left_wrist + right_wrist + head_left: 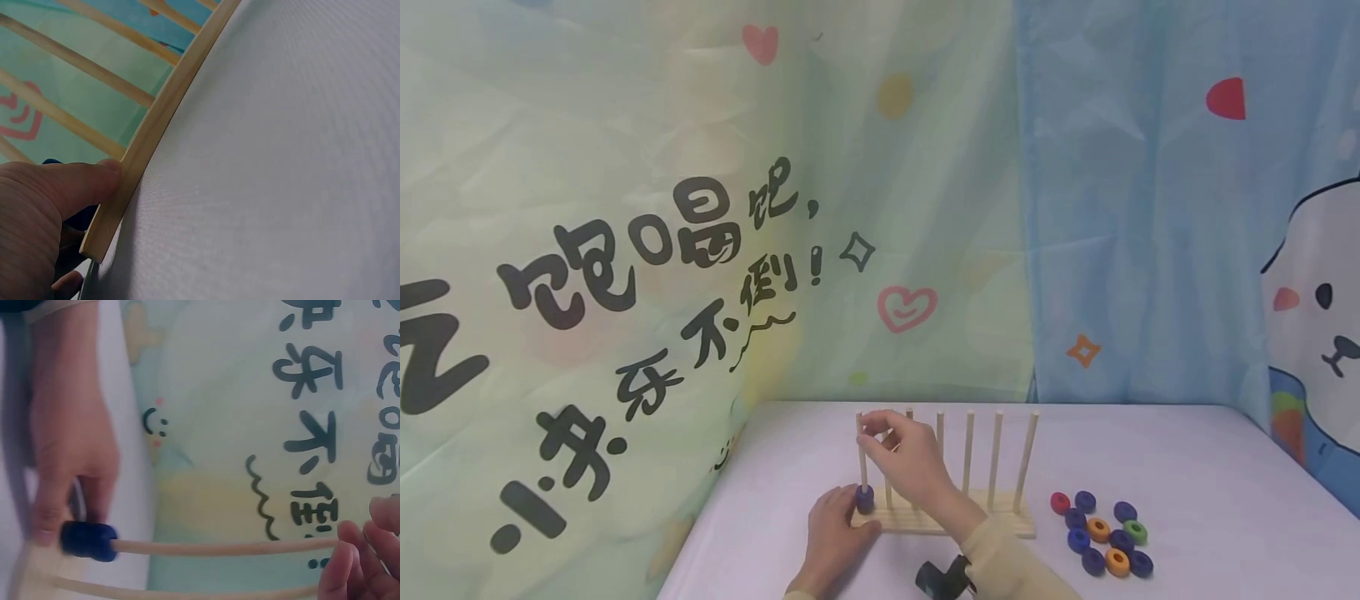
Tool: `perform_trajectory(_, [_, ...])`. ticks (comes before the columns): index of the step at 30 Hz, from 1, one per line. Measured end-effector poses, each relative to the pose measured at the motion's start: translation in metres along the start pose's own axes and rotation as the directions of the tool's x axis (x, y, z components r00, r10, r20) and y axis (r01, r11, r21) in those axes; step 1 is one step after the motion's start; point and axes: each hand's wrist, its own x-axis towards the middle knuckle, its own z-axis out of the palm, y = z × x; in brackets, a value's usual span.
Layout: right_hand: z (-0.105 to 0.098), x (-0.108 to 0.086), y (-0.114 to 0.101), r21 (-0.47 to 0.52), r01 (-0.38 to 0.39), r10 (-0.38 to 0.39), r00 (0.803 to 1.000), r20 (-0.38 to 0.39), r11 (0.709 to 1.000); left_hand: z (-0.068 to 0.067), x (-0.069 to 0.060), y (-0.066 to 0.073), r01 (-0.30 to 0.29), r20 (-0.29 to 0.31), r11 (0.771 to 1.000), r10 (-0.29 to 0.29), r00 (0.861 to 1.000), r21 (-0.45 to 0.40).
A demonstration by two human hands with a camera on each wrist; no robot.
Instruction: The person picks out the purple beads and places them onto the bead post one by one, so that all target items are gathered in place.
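A wooden peg stand [951, 522] with several upright pegs sits on the table. Blue beads [865, 500] are stacked low on its leftmost peg; two show in the right wrist view [89, 540]. My left hand [837, 533] grips the left end of the base, its thumb [94, 184] lying along the wooden edge. Around the top of that same peg [225, 547], my right hand [913, 458] has loosely bent fingers and a thumb, with no bead seen between them. Part of the right hand falls outside the right wrist view.
Loose beads lie right of the stand: several blue ones [1078, 540], a red bead [1060, 502], a green bead [1136, 532] and orange beads [1117, 562]. A black device [942, 578] shows by the right sleeve [1011, 558]. Printed curtains [925, 208] hang behind the table.
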Motion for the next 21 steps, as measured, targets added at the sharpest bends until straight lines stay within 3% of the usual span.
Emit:
perform_trajectory(7, [-0.001, -0.022, 0.023, -0.013, -0.066, 0.066, 0.997, 0.040, 0.998, 0.000, -0.001, -0.001, -0.022, -0.002, 1.000, 0.022, 1.000, -0.021])
perform_trajectory(12, [-0.002, -0.031, 0.037, -0.018, -0.070, 0.071, 0.997, 0.031, 0.997, -0.002, -0.001, -0.001, -0.046, -0.014, 0.998, 0.046, 0.999, -0.033])
perform_trajectory(21, [-0.014, -0.047, 0.060, -0.030, -0.164, 0.165, 0.986, 0.032, 0.986, -0.001, -0.001, -0.002, -0.030, -0.011, 0.999, 0.029, 1.000, -0.027])
